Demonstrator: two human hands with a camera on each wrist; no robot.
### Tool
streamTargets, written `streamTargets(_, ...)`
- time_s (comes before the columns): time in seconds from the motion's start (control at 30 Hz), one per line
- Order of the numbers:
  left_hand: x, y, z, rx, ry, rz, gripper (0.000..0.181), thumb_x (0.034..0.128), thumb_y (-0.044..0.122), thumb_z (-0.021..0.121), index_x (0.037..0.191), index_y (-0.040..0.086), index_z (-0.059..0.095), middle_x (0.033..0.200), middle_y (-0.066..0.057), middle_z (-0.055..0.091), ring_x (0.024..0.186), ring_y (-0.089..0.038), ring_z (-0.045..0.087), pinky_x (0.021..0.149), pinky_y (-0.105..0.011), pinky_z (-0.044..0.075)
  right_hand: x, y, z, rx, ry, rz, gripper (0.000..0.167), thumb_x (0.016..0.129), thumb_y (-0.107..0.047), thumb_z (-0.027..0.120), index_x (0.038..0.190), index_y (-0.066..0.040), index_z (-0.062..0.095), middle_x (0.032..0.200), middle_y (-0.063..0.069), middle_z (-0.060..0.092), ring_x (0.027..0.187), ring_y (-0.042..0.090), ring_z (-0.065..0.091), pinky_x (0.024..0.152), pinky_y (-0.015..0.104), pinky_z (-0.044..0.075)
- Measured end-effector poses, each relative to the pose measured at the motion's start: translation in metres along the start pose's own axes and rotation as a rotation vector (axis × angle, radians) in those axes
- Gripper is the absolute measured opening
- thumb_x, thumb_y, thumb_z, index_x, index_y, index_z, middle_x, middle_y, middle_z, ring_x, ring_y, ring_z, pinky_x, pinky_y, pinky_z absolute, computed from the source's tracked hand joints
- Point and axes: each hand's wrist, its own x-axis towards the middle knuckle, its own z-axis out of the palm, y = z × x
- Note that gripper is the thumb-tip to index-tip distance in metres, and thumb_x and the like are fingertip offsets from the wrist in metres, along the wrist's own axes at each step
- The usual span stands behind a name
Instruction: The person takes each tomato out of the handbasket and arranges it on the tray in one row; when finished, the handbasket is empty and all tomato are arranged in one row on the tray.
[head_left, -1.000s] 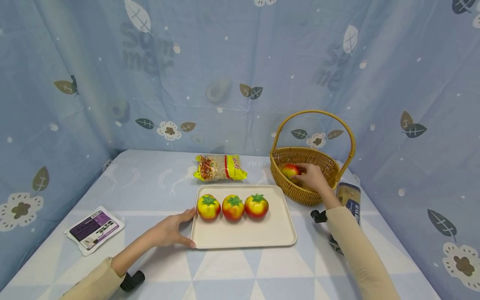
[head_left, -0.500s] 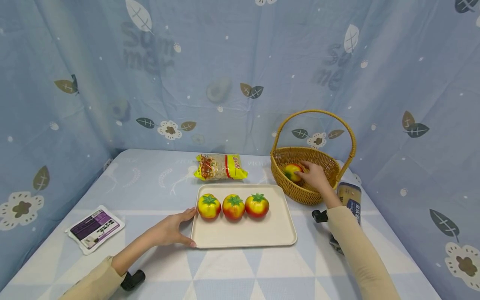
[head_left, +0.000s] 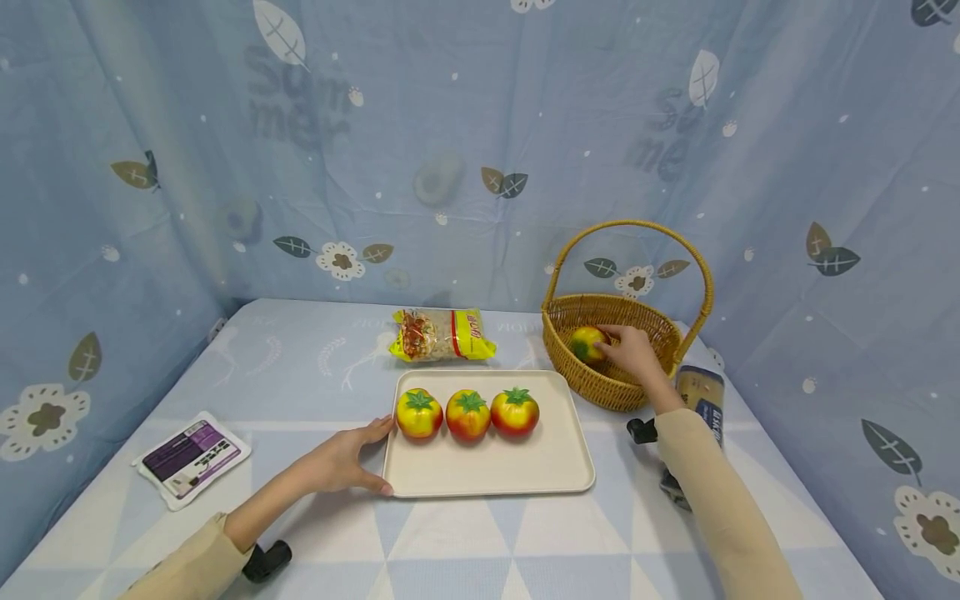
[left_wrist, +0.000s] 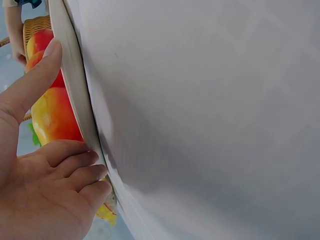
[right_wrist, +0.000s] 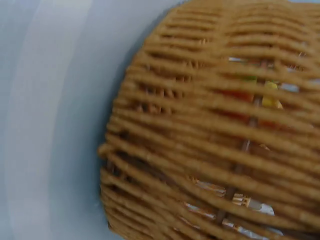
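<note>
A cream tray point(head_left: 491, 473) lies mid-table with a row of three tomatoes, a left tomato point(head_left: 419, 414), a middle tomato point(head_left: 468, 416) and a right tomato point(head_left: 515, 412), red and yellow with green leafy tops. At the tray's left edge, my left hand point(head_left: 341, 461) rests with thumb and fingers spread apart along the rim. My right hand point(head_left: 633, 354) reaches into a wicker basket point(head_left: 600, 390) and holds another tomato point(head_left: 587, 344) at its right side. In the right wrist view the basket's woven wall point(right_wrist: 200, 125) covers the hand; only bits of red and yellow show through.
Behind the tray lies a yellow food bag point(head_left: 442, 335). A white and purple packet point(head_left: 192, 460) is at the left. Right of the basket, partly behind the right sleeve, lies a brown and blue package point(head_left: 699, 392). The basket's tall handle point(head_left: 637, 222) arches above it.
The tomato in the basket has turned under my right hand, showing more yellow and green now. My left hand and the tray have stayed where they were.
</note>
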Motion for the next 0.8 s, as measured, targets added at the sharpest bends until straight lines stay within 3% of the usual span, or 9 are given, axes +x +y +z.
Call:
streamTargets(0.17, -0.001, 0.000, -0.001, 0.008, 0.000, 0.016, 0.103, 0.0646, 0.040, 0.088, 0.142, -0.008, 0.040, 0.149, -0.025, 0.033, 0.136, -0.044, 0.030, 0.109, -0.056, 0.028, 0.006, 0.004, -0.003, -0.004, -0.052, 0.015, 0.062, 0.086, -0.019, 0.075, 0.138, 0.003, 0.049, 0.135, 0.030, 0.050, 0.123, 0.047, 0.046, 0.098, 0.057, 0.043)
streamTargets(0.43, 0.000, 0.000, 0.001, -0.003, 0.000, -0.001, 0.104, 0.0645, 0.041, 0.087, 0.143, -0.007, 0.038, 0.150, -0.024, 0.031, 0.137, -0.043, 0.030, 0.109, -0.055, 0.028, 0.010, 0.005, 0.001, -0.035, -0.018, 0.014, 0.064, 0.082, -0.013, 0.077, 0.136, 0.006, 0.049, 0.132, 0.030, 0.052, 0.122, 0.046, 0.047, 0.100, 0.056, 0.042)
streamTargets(0.8, -0.001, 0.003, -0.001, 0.016, -0.007, 0.006, 0.104, 0.0654, 0.042, 0.087, 0.143, -0.008, 0.038, 0.150, -0.025, 0.032, 0.136, -0.045, 0.030, 0.108, -0.057, 0.028, 0.000, 0.005, -0.002, -0.011, -0.002, 0.015, 0.065, 0.087, -0.020, 0.074, 0.139, 0.006, 0.045, 0.133, 0.031, 0.050, 0.122, 0.046, 0.046, 0.099, 0.056, 0.043)
